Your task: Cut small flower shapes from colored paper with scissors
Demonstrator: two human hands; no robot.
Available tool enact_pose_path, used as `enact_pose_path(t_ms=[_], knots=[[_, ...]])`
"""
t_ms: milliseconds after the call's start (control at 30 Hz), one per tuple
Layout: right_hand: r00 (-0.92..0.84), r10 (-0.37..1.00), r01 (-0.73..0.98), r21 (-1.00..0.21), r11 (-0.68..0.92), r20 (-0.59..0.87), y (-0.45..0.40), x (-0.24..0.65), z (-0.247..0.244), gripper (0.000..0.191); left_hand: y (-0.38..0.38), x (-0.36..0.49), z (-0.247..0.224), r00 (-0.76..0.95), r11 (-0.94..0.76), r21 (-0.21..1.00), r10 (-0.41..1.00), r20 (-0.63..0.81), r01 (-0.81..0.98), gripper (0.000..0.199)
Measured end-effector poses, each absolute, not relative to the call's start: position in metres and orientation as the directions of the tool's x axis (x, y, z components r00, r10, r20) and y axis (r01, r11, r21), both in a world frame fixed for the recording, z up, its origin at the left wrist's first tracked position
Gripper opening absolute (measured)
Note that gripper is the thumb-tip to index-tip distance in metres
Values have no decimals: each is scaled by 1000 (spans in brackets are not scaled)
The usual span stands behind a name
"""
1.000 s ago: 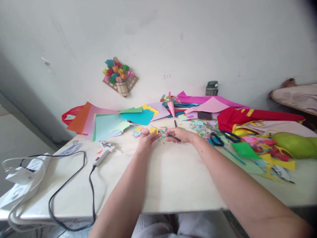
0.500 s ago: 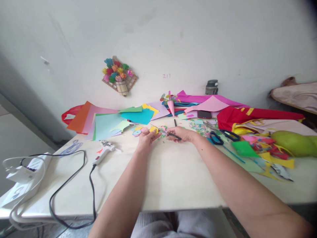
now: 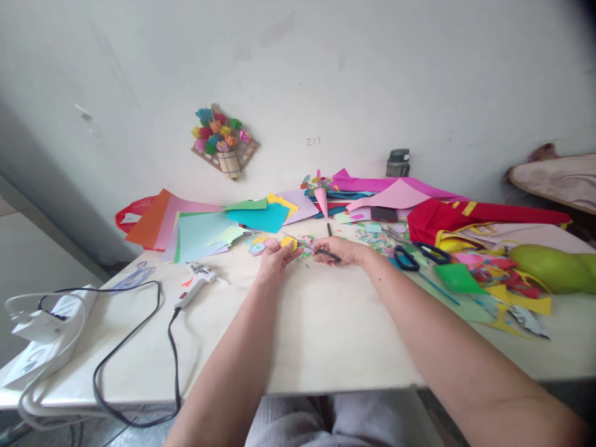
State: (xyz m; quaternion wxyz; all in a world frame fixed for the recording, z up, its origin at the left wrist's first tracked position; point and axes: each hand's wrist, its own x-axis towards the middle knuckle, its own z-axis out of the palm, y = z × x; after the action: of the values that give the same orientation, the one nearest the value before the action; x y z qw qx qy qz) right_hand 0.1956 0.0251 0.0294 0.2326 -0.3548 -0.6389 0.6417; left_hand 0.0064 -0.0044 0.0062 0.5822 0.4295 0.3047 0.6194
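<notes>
My left hand (image 3: 276, 257) is closed on a small piece of yellow paper (image 3: 288, 243), pinched at the fingertips. In my right hand (image 3: 341, 249) are scissors with black handles (image 3: 331, 254); their blades point left and lie against the yellow paper. Whether the blades are parted is too small to tell. Small cut paper pieces (image 3: 257, 248) in pale blue, pink and yellow rest just left of my left hand. Green and pink paper scraps (image 3: 307, 241) are scattered on the table between and beyond both hands.
A glue gun (image 3: 195, 288) lies left, its black cord looping to a power strip (image 3: 56, 335). Coloured sheets (image 3: 200, 236) line the back. At right are larger scissors (image 3: 407, 259), a red cloth (image 3: 433, 220) and more scraps. A pink paper cone (image 3: 321, 202) stands behind my hands.
Almost nothing differs. Both hands keep their place and their hold on the paper and scissors; the whole view has shifted very slightly.
</notes>
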Motion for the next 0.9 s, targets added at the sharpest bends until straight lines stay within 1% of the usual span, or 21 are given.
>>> enact_pose_path(t_ms=[133, 300, 467, 633, 667, 800, 900], knots=[[-622, 769, 164, -985, -53, -145, 28, 196, 26, 11, -5, 7, 7, 41, -133, 878, 984, 171, -460, 26], [-650, 755, 127, -992, -4, -86, 31, 197, 21, 14, -6, 7, 8, 42, -129, 880, 985, 166, -457, 26], [-632, 769, 155, -988, 6, -95, 27, 196, 25, 13, -6, 7, 8, 35, -131, 876, 986, 166, -465, 26], [-623, 769, 146, -987, -67, -144, 25, 193, 29, 4, -7, 7, 8, 39, -125, 874, 986, 162, -469, 26], [-625, 765, 138, -986, -88, -156, 25, 193, 30, 4, -7, 8, 8, 38, -124, 875, 986, 161, -469, 26], [-630, 751, 126, -980, -154, -199, 22, 191, 34, 17, -8, 8, 10, 36, -122, 875, 987, 157, -469, 25], [-605, 769, 136, -978, -156, -206, 18, 191, 38, 15, -8, 9, 10, 31, -121, 876, 988, 153, -466, 24]])
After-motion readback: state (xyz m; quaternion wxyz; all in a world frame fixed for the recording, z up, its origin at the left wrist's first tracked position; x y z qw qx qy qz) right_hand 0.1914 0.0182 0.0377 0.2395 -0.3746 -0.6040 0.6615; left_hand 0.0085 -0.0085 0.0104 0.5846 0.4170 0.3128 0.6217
